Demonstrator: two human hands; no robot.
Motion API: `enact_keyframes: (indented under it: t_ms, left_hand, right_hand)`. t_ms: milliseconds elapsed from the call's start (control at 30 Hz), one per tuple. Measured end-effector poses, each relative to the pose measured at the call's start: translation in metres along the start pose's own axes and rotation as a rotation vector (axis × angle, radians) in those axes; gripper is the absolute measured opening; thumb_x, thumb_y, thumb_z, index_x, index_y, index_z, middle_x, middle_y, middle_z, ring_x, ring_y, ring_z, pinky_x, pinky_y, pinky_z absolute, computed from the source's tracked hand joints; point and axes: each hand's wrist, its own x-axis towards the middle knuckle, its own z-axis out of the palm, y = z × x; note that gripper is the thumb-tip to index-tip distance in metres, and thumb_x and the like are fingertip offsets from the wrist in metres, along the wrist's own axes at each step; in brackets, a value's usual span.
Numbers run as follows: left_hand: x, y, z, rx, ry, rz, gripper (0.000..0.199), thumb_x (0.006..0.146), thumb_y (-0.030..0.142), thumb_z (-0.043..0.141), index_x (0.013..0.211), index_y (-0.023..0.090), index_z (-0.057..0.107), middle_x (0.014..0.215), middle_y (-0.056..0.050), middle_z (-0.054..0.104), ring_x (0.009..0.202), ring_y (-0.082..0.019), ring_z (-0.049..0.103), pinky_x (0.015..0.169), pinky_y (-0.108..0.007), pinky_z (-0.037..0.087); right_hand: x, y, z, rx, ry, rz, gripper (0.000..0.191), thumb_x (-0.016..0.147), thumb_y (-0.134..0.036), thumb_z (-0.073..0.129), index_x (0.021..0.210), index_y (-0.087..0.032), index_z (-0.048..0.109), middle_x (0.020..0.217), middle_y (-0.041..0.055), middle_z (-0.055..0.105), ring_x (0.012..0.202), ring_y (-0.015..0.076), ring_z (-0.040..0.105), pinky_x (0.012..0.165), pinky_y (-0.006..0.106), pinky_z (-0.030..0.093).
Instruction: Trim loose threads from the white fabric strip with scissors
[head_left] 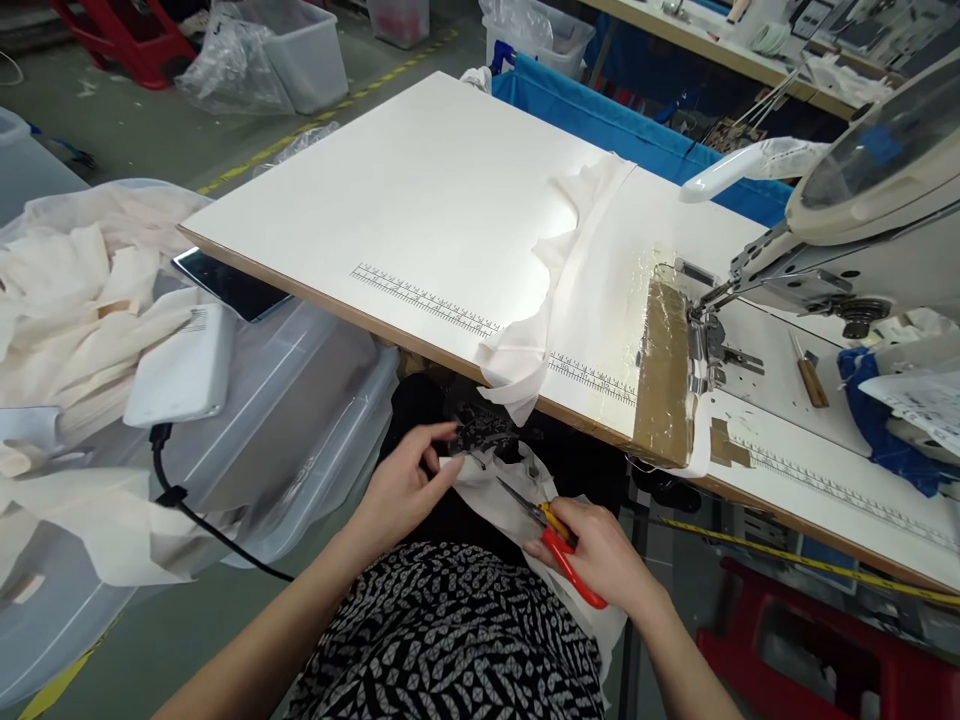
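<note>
Scissors work, I'd judge: right hand [596, 550] grips scissors [568, 570] over pale cloth [487, 497]; left hand [401, 485] curls beside it, grip unclear. Cutting needs steady cloth.

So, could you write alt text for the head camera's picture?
A person's right hand holds red-and-orange scissors beside pale fabric in front of a white table; the left hand is at the fabric's edge. The table bears a fabric strip and a sewing machine; at left, pale cloth lies in a clear bin.
</note>
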Motion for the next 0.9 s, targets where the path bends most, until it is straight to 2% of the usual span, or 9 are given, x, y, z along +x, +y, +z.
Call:
enact_keyframes:
  t_ms: [100,200,300,433,567,633,733,767,900]
  left_hand:
    - [0.017,0.014,0.004,0.271,0.345,0.349,0.041,0.089,0.043,0.053,0.121,0.018,0.058,0.123,-0.01,0.056,0.113,-0.021,0.05,0.091,-0.032,0.044]
    - [0.031,0.032,0.012,0.27,0.281,0.531,0.032,0.09,0.041,0.052,0.104,0.015,0.064,0.111,-0.008,0.061,0.109,-0.02,0.05,0.097,-0.032,0.04]
    - [0.036,0.025,0.014,0.071,0.112,0.357,0.036,0.094,0.044,0.042,0.089,0.015,0.061,0.089,-0.005,0.062,0.083,-0.013,0.055,0.077,-0.023,0.043]
    - [0.031,-0.04,-0.004,0.073,0.249,-0.127,0.031,0.089,0.042,0.043,0.096,0.014,0.055,0.078,-0.004,0.06,0.065,-0.012,0.053,0.06,-0.021,0.038]
    - [0.009,-0.081,-0.019,0.133,0.245,-0.271,0.025,0.083,0.03,0.05,0.099,0.012,0.055,0.056,0.0,0.051,0.049,-0.012,0.043,0.053,-0.021,0.031]
    - [-0.006,-0.066,-0.016,-0.032,0.046,-0.241,0.034,0.087,0.04,0.048,0.107,0.013,0.056,0.065,-0.002,0.057,0.057,-0.012,0.051,0.056,-0.021,0.037]
    - [-0.021,-0.021,-0.004,-0.373,-0.426,-0.197,0.046,0.088,0.05,0.049,0.12,0.018,0.054,0.101,-0.007,0.064,0.084,-0.015,0.06,0.069,-0.023,0.049]
    - [-0.023,-0.007,0.0,-0.366,-0.477,-0.185,0.044,0.087,0.05,0.052,0.118,0.019,0.055,0.102,-0.007,0.063,0.085,-0.015,0.059,0.069,-0.022,0.049]
    - [-0.021,0.016,0.007,0.017,-0.245,0.063,0.036,0.087,0.05,0.053,0.081,0.016,0.063,0.086,-0.004,0.057,0.073,-0.01,0.05,0.065,-0.019,0.04]
  right_hand:
    - [-0.011,0.002,0.006,0.135,0.023,-0.01,0.052,0.083,-0.06,0.056,0.066,-0.016,0.035,0.066,-0.001,0.045,0.058,0.0074,0.036,0.056,0.02,0.024]
    - [-0.016,-0.001,0.008,0.234,0.045,-0.03,0.048,0.083,-0.059,0.056,0.068,-0.016,0.04,0.068,-0.0002,0.046,0.061,0.0082,0.038,0.058,0.02,0.026]
    - [-0.02,0.002,0.007,0.287,0.075,-0.012,0.046,0.083,-0.057,0.057,0.069,-0.015,0.042,0.068,-0.0003,0.045,0.062,0.0083,0.039,0.059,0.02,0.028]
    - [-0.031,0.016,0.005,0.393,0.124,0.055,0.044,0.084,-0.056,0.055,0.07,-0.015,0.046,0.069,0.0005,0.047,0.064,0.009,0.041,0.06,0.02,0.031]
    - [-0.035,0.025,0.009,0.469,0.135,0.104,0.044,0.085,-0.056,0.053,0.074,-0.014,0.05,0.068,0.0003,0.047,0.064,0.0094,0.041,0.06,0.019,0.031]
    - [-0.032,0.024,0.011,0.478,0.117,0.115,0.044,0.084,-0.057,0.055,0.074,-0.014,0.049,0.069,0.0002,0.046,0.065,0.0093,0.041,0.06,0.02,0.031]
    - [-0.025,0.016,0.012,0.465,0.057,0.098,0.046,0.083,-0.057,0.057,0.072,-0.014,0.046,0.07,-0.0002,0.045,0.066,0.0088,0.04,0.061,0.019,0.031]
    - [-0.023,0.013,0.011,0.451,0.035,0.092,0.046,0.084,-0.057,0.055,0.072,-0.014,0.046,0.07,-0.0002,0.045,0.066,0.0087,0.04,0.061,0.019,0.031]
    - [-0.019,0.002,0.003,0.397,-0.032,0.076,0.048,0.086,-0.061,0.051,0.073,-0.014,0.045,0.071,-0.0001,0.045,0.067,0.0086,0.039,0.061,0.019,0.03]
